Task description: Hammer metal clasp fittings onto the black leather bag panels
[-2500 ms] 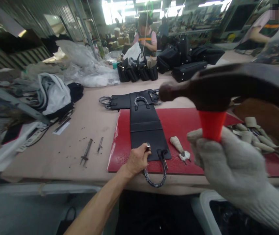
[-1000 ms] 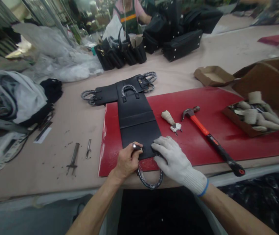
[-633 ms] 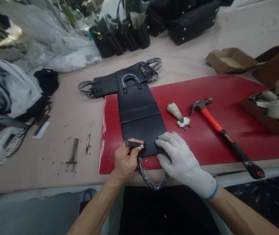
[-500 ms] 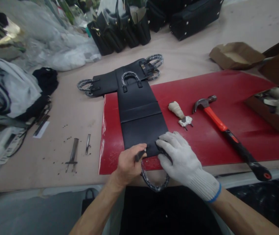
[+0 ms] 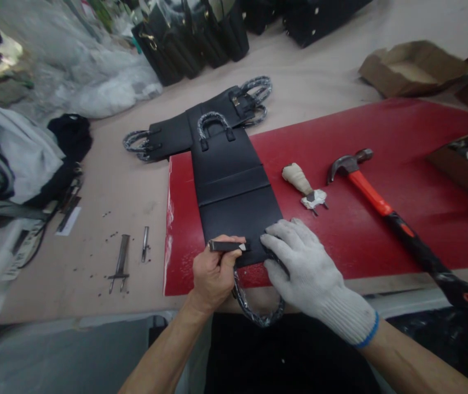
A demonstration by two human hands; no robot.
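Observation:
My bare left hand (image 5: 214, 276) is closed round a dark metal hand punch (image 5: 224, 246). The punch lies nearly level, its tip end over the lower edge of a black leather bag panel (image 5: 237, 216). In a white knit glove, my right hand (image 5: 305, 268) bends its fingers over the panel's lower right corner. Between its thumb and fingers passes one end of a plastic-wrapped bag handle (image 5: 260, 320), whose loop hangs toward me over the table edge. A second wrapped handle (image 5: 213, 117) stands at the panel's far end.
The panel lies on a red mat (image 5: 365, 219). At right are a claw hammer (image 5: 398, 227) and a two-pronged tool with a wrapped grip (image 5: 299, 179). Another pronged punch (image 5: 120, 260) and a small steel punch (image 5: 145, 244) lie left. Further back are more bag panels (image 5: 172, 131) and a cardboard tray (image 5: 414, 68).
My left hand has turned the punch from pointing toward me to lying nearly level, butt leftward. My right hand keeps its place on the panel. The view has shifted slightly.

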